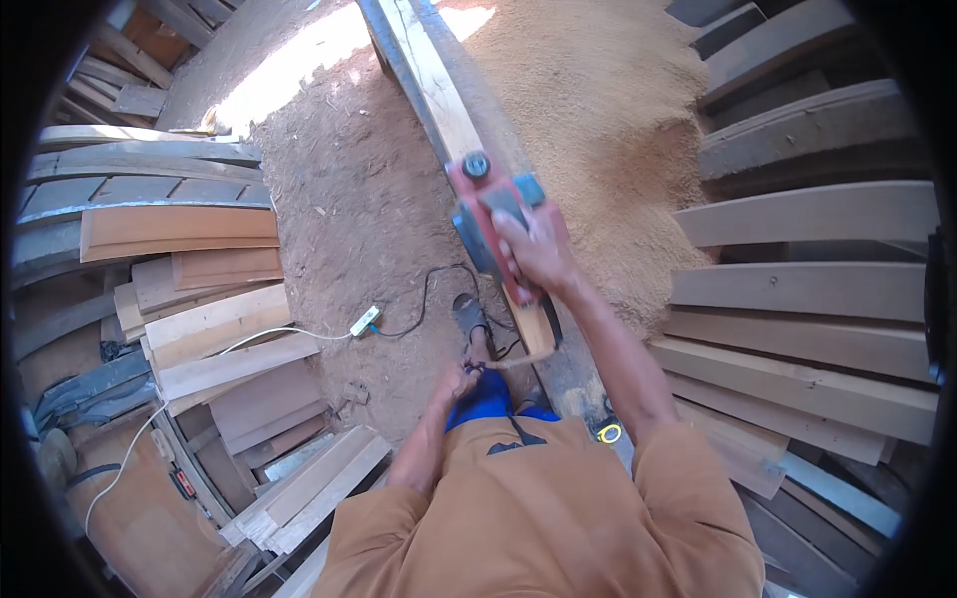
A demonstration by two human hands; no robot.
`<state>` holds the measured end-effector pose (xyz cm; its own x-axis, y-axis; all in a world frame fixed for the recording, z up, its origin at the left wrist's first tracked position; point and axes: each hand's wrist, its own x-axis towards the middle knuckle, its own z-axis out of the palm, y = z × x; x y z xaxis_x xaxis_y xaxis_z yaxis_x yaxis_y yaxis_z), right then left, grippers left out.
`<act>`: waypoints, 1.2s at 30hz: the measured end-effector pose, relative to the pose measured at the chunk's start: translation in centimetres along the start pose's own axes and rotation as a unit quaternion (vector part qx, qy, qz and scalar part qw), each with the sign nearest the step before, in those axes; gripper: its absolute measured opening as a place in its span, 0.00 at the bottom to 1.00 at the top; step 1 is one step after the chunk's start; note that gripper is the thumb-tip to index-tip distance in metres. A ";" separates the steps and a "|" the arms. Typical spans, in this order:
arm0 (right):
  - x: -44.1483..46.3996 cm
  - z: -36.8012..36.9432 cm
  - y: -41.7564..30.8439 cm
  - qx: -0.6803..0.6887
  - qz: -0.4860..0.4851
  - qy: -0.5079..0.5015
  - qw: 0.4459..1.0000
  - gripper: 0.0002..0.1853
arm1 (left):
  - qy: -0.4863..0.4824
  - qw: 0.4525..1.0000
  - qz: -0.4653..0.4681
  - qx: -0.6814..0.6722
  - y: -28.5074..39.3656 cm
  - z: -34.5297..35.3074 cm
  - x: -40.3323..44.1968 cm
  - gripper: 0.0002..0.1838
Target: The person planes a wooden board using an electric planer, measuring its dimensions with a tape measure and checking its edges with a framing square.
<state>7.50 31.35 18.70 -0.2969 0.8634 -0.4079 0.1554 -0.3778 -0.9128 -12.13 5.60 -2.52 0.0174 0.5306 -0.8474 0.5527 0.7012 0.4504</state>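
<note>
My right hand (538,246) is wrapped round the handle of a red and teal electric planer (469,194) with a black front knob. The planer sits on a long pale wood board (429,75) that runs away from me along a narrow bench (573,379). Low at my left side, my left hand (459,382) is closed by my blue trousers. A bit of dark cord (480,367) shows at its fingers, apparently the planer's cable; the grip itself is partly hidden.
A black cable (424,299) loops across the dirt floor to a white extension socket (365,321). Stacked boards (229,344) line the left and more planks (797,289) the right. Sawdust (598,110) is heaped beyond the bench. A yellow tape roll (609,433) lies near my right side.
</note>
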 end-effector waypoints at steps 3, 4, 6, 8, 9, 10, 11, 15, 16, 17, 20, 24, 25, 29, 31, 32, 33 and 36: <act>-10.4 -1.0 3.7 -0.083 -0.012 0.012 0.996 0.22 | -0.003 0.998 0.048 0.040 -3.2 3.2 0.4 0.22; -13.8 -1.6 5.1 -0.098 0.000 0.001 0.995 0.25 | -0.007 0.997 0.063 0.042 -5.7 5.0 1.1 0.22; -20.2 -2.4 8.1 -0.096 0.022 -0.018 0.995 0.33 | -0.032 0.992 0.076 0.097 -6.0 6.1 0.6 0.24; -24.1 -2.4 10.6 -0.059 0.036 -0.015 0.997 0.36 | -0.072 0.985 0.074 0.139 -3.4 6.4 -1.7 0.25; -24.8 -2.2 10.9 -0.040 0.040 -0.006 0.998 0.35 | -0.085 0.979 0.088 0.164 -3.2 6.9 -1.7 0.25; -24.9 -2.0 11.1 -0.052 0.059 -0.004 0.997 0.34 | -0.084 0.979 0.081 0.169 -3.1 7.1 -1.7 0.25; -24.3 -2.0 11.3 -0.065 0.066 -0.004 0.996 0.35 | -0.082 0.979 0.075 0.173 -2.9 7.3 -1.6 0.25; -16.1 -0.7 7.3 -0.072 0.026 0.014 0.997 0.37 | -0.015 0.974 0.208 0.092 -5.4 7.2 0.7 0.26; -13.4 -0.4 6.1 -0.062 0.010 0.019 0.998 0.37 | 0.016 0.982 0.177 0.061 -6.4 6.9 2.0 0.28; -10.8 -0.4 4.6 -0.053 0.006 0.014 0.998 0.37 | 0.047 0.988 0.146 0.029 -7.6 6.6 3.5 0.29; -6.3 -0.6 2.2 0.012 -0.021 0.013 1.000 0.35 | 0.198 0.962 0.177 -0.060 -8.0 1.5 4.0 0.27; -7.6 -2.8 -0.1 0.112 -0.082 0.025 0.990 0.31 | 0.400 0.886 0.161 -0.168 -3.3 -9.1 -2.4 0.12; -9.0 -3.6 -0.5 0.148 -0.085 0.032 0.985 0.31 | 0.408 0.854 0.179 -0.267 -2.7 -10.8 -3.4 0.11; -13.5 -6.0 0.7 0.134 -0.115 0.075 0.981 0.30 | 0.428 0.761 0.283 -0.397 1.8 -14.4 -6.8 0.07; -15.6 -6.8 2.1 0.107 -0.095 0.117 0.983 0.29 | 0.405 0.785 0.284 -0.374 3.3 -13.9 -5.8 0.06; -16.6 -7.1 2.8 0.094 -0.085 0.137 0.982 0.28 | 0.393 0.796 0.284 -0.363 4.3 -13.4 -5.2 0.05; -17.6 -7.4 3.3 0.093 -0.070 0.148 0.982 0.28 | 0.379 0.809 0.301 -0.332 5.8 -12.6 -4.5 0.05; -20.5 -8.0 5.2 0.093 -0.030 0.168 0.981 0.27 | 0.354 0.839 0.341 -0.234 11.1 -8.7 -1.7 0.04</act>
<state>21.93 14.37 22.52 0.0328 0.9354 -0.3520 -0.0373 -0.3508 -0.9357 -13.33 16.61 6.35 -0.3937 0.9182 -0.0438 0.2255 0.1427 0.9638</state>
